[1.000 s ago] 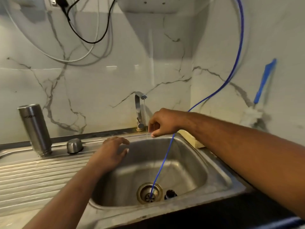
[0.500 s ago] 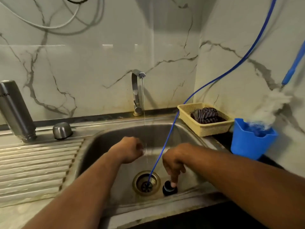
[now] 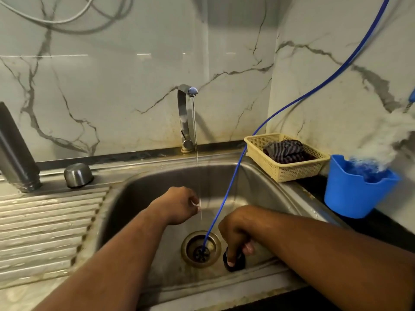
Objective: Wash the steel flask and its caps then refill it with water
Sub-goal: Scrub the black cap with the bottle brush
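Observation:
The steel flask [image 3: 15,151] stands upside down on the drainboard at the far left, its top cut off by the frame. Beside it sits the domed steel cap [image 3: 78,175], mouth down. A small black inner cap [image 3: 234,261] lies on the sink floor right of the drain [image 3: 201,249]. My right hand [image 3: 235,232] reaches down and pinches this black cap with its fingertips. My left hand [image 3: 179,205] hovers over the basin with fingers curled, holding nothing, right beside the thin stream from the tap [image 3: 185,117].
A blue hose [image 3: 226,194] runs from the upper right down into the drain. On the right counter stand a yellow basket [image 3: 285,158] with a striped cloth and a blue plastic holder [image 3: 354,191] with a brush. The ribbed drainboard [image 3: 45,225] lies to the left of the sink basin [image 3: 143,194].
My right hand left the tap, dropped to the sink floor and closed its fingers on the black cap. My left hand moved in next to the running water. The view tilted down.

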